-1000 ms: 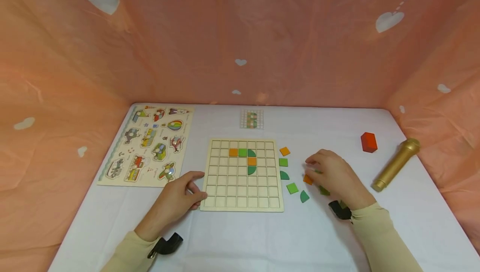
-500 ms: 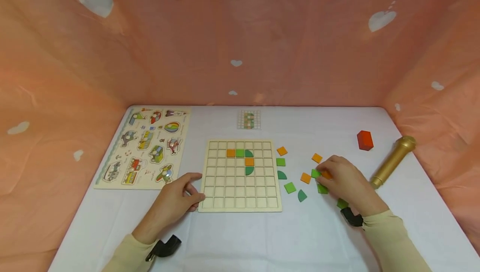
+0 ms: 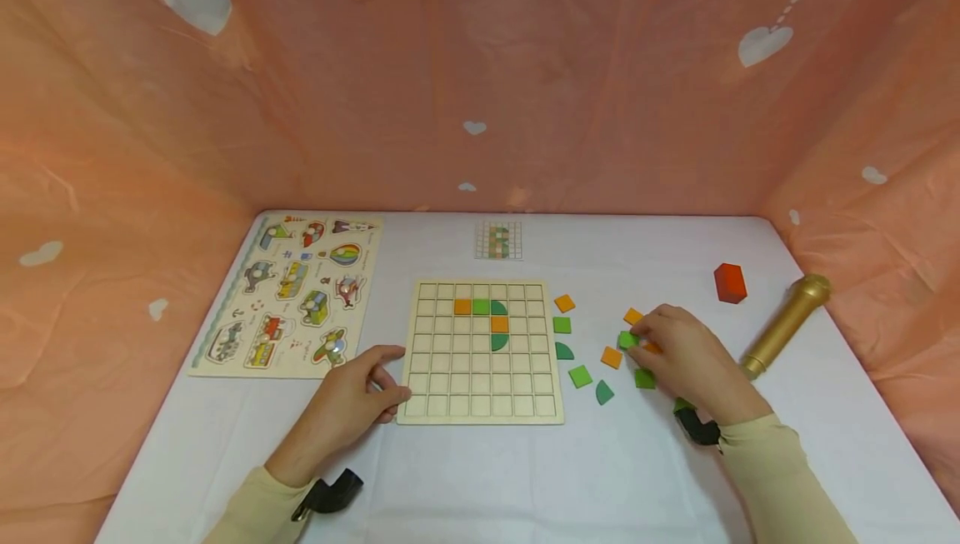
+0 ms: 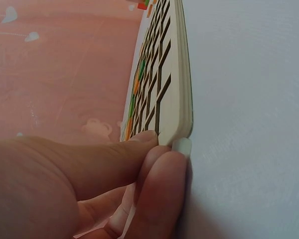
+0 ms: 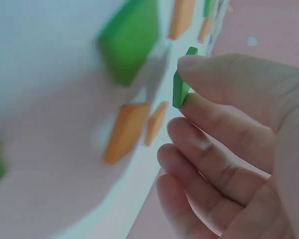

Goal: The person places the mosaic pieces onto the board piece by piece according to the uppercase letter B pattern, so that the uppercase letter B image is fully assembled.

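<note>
1. Left of the grid board (image 3: 480,382), reaching past its far edge, lies a picture puzzle board (image 3: 293,309) with vehicle pieces.
2. At the grid board's left edge is the left hand (image 3: 356,390); its thumb and a finger are clamped on the near left corner, as the left wrist view shows.
3. The grid board itself lies flat. Its second row from the far edge holds an orange square (image 3: 462,306), a green square (image 3: 481,306) and a dark green quarter-circle (image 3: 498,308); below that last piece come another orange square and another quarter-circle.
4. Beyond the grid board's far edge lies a small pattern card (image 3: 498,241).
5. Just beside the grid board's right edge lie an orange tile (image 3: 565,303), a bright green tile (image 3: 562,325) and a quarter piece (image 3: 565,351).
6. Farther right of the grid board, the right hand (image 3: 690,361) pinches a lime tile (image 3: 627,341) between thumb and index finger, the other fingers loosely bent. Whether that tile touches the white cloth (image 3: 465,477), I cannot tell. More orange and green tiles lie around it.
7. Well right of the grid board are a red block (image 3: 730,283) and a gold rod (image 3: 786,326).
</note>
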Motion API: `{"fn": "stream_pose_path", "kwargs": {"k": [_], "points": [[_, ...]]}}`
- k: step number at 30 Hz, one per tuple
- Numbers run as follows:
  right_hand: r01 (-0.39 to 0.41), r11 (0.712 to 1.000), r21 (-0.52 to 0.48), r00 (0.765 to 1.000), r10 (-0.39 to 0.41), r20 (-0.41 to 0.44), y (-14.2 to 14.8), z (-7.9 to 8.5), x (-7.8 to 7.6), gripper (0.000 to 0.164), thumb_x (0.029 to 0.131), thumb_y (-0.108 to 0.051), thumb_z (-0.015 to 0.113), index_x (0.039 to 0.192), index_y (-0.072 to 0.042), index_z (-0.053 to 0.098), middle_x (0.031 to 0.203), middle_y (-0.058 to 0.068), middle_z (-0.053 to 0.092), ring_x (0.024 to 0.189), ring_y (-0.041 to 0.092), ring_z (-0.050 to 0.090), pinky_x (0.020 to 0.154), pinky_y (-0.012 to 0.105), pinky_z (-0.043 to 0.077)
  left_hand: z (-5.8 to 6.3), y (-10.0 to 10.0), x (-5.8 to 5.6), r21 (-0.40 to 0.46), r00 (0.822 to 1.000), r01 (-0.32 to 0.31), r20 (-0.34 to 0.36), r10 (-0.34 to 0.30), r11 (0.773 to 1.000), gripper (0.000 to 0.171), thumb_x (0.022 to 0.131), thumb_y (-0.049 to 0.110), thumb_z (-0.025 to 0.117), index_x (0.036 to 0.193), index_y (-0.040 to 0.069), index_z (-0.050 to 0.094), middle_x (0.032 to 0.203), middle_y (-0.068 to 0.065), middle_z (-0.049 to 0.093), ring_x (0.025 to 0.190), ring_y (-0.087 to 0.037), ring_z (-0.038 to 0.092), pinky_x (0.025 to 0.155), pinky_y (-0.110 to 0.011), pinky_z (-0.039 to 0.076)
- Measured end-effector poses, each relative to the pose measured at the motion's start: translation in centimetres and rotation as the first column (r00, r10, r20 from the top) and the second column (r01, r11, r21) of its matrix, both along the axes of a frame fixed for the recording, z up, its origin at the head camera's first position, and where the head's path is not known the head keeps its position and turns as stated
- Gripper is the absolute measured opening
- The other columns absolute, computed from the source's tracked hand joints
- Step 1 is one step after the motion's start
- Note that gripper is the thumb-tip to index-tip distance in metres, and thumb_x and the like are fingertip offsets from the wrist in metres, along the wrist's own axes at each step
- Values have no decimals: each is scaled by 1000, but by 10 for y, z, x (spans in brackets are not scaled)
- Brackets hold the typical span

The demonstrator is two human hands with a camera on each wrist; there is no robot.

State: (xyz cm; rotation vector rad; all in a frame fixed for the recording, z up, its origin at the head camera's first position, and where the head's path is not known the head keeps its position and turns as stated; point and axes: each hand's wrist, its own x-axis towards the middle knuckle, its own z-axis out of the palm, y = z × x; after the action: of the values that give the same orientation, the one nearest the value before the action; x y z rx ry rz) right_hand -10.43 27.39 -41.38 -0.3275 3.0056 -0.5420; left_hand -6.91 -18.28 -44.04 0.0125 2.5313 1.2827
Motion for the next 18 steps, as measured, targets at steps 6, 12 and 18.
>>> {"fn": "stream_pose_path", "kwargs": {"k": [6,12,18], "points": [[1,999,-53,1000,1,27,-30,8,-12,21,98,-22,79,115,-10,79,113,6,74,104,26,65,97,52,58,0,0,0,-7,1000,4,-8,-4,1000,56,94,17,84,146,12,63,83,2,70,64,-12,68,65,-24,51],[-66,995,-69,998,65,-10,-76,4,-31,22,96,-21,79,113,-7,80,111,4,75,105,24,68,96,47,60,0,0,0,-8,1000,3,-7,-3,1000,56,95,16,84,146,12,63,83,2,70,64,-12,68,64,-24,51],[-157,984,-87,988,156,-19,-120,1,-43,21,96,-24,82,111,-9,79,106,0,73,102,19,67,93,42,59,1,0,1,-11,1000,2,-3,-2,1000,56,94,17,84,146,11,63,83,2,70,64,-12,68,64,-24,51]]}}
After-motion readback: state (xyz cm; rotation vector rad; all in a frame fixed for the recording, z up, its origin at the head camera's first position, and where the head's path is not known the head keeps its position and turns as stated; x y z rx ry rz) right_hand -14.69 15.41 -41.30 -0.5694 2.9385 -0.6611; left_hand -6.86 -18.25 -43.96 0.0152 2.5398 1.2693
